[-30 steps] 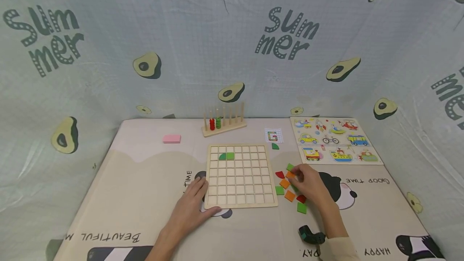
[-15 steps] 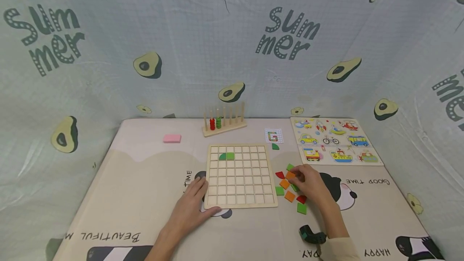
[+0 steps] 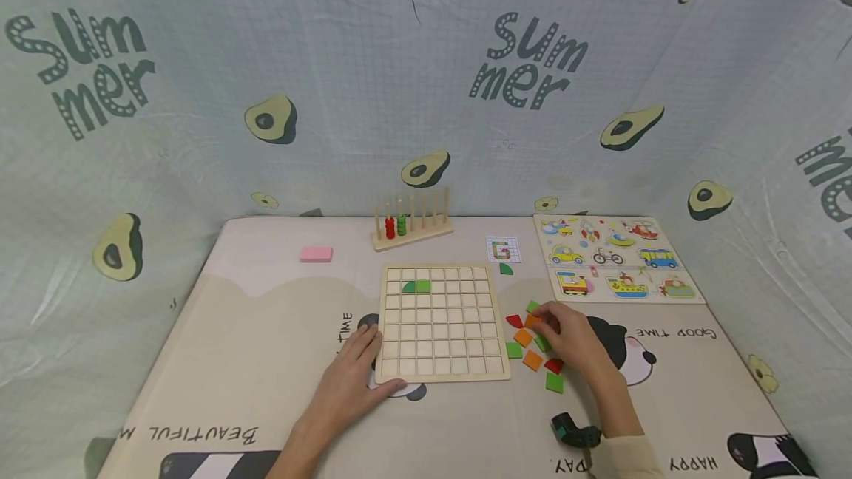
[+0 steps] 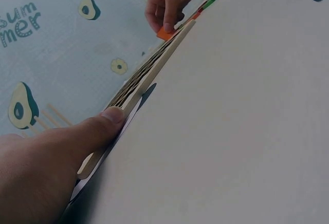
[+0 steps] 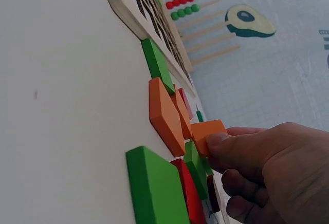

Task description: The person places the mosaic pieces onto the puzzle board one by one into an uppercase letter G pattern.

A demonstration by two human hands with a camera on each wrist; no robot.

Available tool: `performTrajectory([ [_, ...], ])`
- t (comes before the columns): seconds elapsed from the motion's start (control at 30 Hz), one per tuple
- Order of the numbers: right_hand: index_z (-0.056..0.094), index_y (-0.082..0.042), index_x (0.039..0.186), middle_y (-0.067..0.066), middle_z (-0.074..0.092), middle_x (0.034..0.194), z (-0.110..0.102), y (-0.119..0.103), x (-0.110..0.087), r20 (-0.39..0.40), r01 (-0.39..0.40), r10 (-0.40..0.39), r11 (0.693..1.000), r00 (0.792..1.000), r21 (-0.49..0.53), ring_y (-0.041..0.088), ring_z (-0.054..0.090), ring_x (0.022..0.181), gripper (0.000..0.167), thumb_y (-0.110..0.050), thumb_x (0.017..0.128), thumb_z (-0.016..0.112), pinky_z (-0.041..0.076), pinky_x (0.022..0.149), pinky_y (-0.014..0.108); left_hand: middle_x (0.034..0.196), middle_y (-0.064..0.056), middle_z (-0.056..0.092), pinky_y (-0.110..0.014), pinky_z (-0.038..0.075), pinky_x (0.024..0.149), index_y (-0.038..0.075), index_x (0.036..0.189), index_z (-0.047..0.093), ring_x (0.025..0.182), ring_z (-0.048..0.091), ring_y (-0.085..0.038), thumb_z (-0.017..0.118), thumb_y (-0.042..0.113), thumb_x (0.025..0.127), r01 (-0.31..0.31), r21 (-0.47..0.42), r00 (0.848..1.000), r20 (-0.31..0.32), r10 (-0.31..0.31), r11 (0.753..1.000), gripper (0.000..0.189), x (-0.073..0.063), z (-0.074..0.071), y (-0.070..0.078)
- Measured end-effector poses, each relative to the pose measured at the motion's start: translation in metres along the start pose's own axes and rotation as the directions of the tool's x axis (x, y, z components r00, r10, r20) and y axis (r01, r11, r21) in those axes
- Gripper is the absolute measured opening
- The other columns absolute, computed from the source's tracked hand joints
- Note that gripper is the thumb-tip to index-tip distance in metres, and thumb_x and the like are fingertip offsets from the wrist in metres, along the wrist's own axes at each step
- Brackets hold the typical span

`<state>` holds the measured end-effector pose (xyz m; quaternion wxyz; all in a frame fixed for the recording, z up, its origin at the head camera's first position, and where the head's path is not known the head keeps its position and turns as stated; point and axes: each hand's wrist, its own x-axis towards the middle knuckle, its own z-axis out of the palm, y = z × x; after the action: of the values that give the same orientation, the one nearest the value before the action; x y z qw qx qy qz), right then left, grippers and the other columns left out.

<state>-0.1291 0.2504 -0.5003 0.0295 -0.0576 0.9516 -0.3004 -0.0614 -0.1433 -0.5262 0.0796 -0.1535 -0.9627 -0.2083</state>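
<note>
Grid board (image 3: 442,324), wooden, flat on the counter (image 3: 253,375); serves as landmark, sides as seen in the head view. Set in its second row from the far edge: one green quarter-round (image 3: 409,287) and, directly right of it, one green square (image 3: 423,286).

Left hand (image 3: 349,379): at the board's near left corner, fingers extended along the left edge, thumb resting on the near edge.

Right hand (image 3: 566,335): right of the board, grasping one orange tile (image 5: 205,129) between thumb and fingers.

Loose tiles, right of the board, beneath and around that hand: green, orange and red, some touching; nearest the board, a green tile (image 3: 514,350).

Beyond the board: peg rack (image 3: 413,235) with red and green beads; at far left, pink block (image 3: 316,254); at far right, pattern card (image 3: 502,249), with a green quarter tile (image 3: 506,269) just before it. Farther right: picture board (image 3: 626,269), printed with vehicles.
</note>
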Motion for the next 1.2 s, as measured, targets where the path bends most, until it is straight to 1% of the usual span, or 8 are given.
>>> performTrajectory([
  [0.2, 0.066, -0.011, 0.114, 0.002, 0.067, 0.098, -0.003, -0.004, 0.002, -0.025, 0.013, -0.014, 1.0, 1.0, -0.014, 0.016, 0.054, 0.085, 0.02, -0.016, 0.095, 0.069, 0.051, 0.073, 0.022, 0.149, -0.016, 0.053, -0.045, 0.043, 0.116, 0.001, 0.141, 0.055, 0.142, 0.046, -0.034, 0.076, 0.062, 0.078, 0.008, -0.001, 1.0, 0.006, -0.008, 1.0, 0.09, 0.0, 0.001, 0.0],
  [0.37, 0.066, -0.012, 0.116, 0.002, 0.069, 0.104, -0.003, -0.008, 0.006, -0.029, 0.021, -0.022, 1.0, 0.999, -0.023, 0.016, 0.056, 0.087, 0.022, -0.019, 0.096, 0.068, 0.054, 0.079, 0.027, 0.149, -0.015, 0.053, -0.045, 0.043, 0.116, 0.001, 0.141, 0.055, 0.142, 0.046, -0.034, 0.075, 0.062, 0.078, 0.01, -0.004, 1.0, 0.006, -0.01, 1.0, 0.09, 0.0, 0.001, 0.0],
  [0.5, 0.066, -0.012, 0.116, 0.002, 0.069, 0.103, -0.003, -0.011, 0.01, -0.036, 0.044, -0.045, 0.999, 0.998, -0.021, 0.016, 0.056, 0.086, 0.021, -0.02, 0.096, 0.068, 0.055, 0.078, 0.028, 0.149, -0.016, 0.053, -0.046, 0.044, 0.115, 0.001, 0.142, 0.055, 0.142, 0.046, -0.034, 0.076, 0.061, 0.078, 0.003, -0.008, 1.0, -0.001, -0.003, 1.0, 0.091, -0.001, 0.0, 0.001],
  [0.73, 0.067, -0.012, 0.114, 0.0, 0.068, 0.1, 0.001, -0.02, 0.019, -0.064, 0.074, -0.075, 0.997, 0.995, -0.006, 0.014, 0.056, 0.084, 0.021, -0.022, 0.096, 0.069, 0.053, 0.076, 0.022, 0.149, -0.015, 0.053, -0.045, 0.044, 0.115, 0.001, 0.141, 0.055, 0.142, 0.046, -0.034, 0.076, 0.062, 0.078, -0.003, 0.004, 1.0, -0.006, 0.003, 1.0, 0.09, 0.0, 0.0, 0.001],
  [0.83, 0.067, -0.011, 0.114, 0.001, 0.068, 0.101, 0.003, -0.025, 0.023, -0.065, 0.084, -0.083, 0.996, 0.994, 0.012, 0.015, 0.057, 0.085, 0.02, -0.02, 0.096, 0.068, 0.055, 0.076, 0.024, 0.149, -0.015, 0.053, -0.046, 0.044, 0.115, 0.001, 0.141, 0.055, 0.142, 0.046, -0.034, 0.075, 0.062, 0.078, 0.001, 0.0, 1.0, -0.003, -0.001, 1.0, 0.09, 0.0, 0.0, 0.001],
  [0.97, 0.067, -0.009, 0.115, 0.003, 0.068, 0.103, 0.004, -0.031, 0.028, -0.058, 0.086, -0.084, 0.996, 0.995, 0.029, 0.016, 0.057, 0.085, 0.02, -0.018, 0.097, 0.066, 0.056, 0.078, 0.029, 0.149, -0.015, 0.053, -0.046, 0.044, 0.115, 0.001, 0.142, 0.055, 0.142, 0.046, -0.033, 0.075, 0.063, 0.078, 0.008, -0.006, 1.0, 0.003, -0.008, 1.0, 0.091, -0.001, -0.001, 0.001],
  [1.2, 0.066, -0.008, 0.113, 0.004, 0.068, 0.103, 0.008, -0.042, 0.036, -0.074, 0.126, -0.122, 0.991, 0.99, 0.047, 0.016, 0.059, 0.085, 0.018, -0.016, 0.098, 0.065, 0.057, 0.078, 0.03, 0.149, -0.015, 0.053, -0.046, 0.044, 0.115, 0.001, 0.142, 0.055, 0.142, 0.046, -0.034, 0.075, 0.062, 0.078, 0.008, -0.004, 1.0, 0.005, -0.008, 1.0, 0.09, 0.0, -0.001, 0.001],
])
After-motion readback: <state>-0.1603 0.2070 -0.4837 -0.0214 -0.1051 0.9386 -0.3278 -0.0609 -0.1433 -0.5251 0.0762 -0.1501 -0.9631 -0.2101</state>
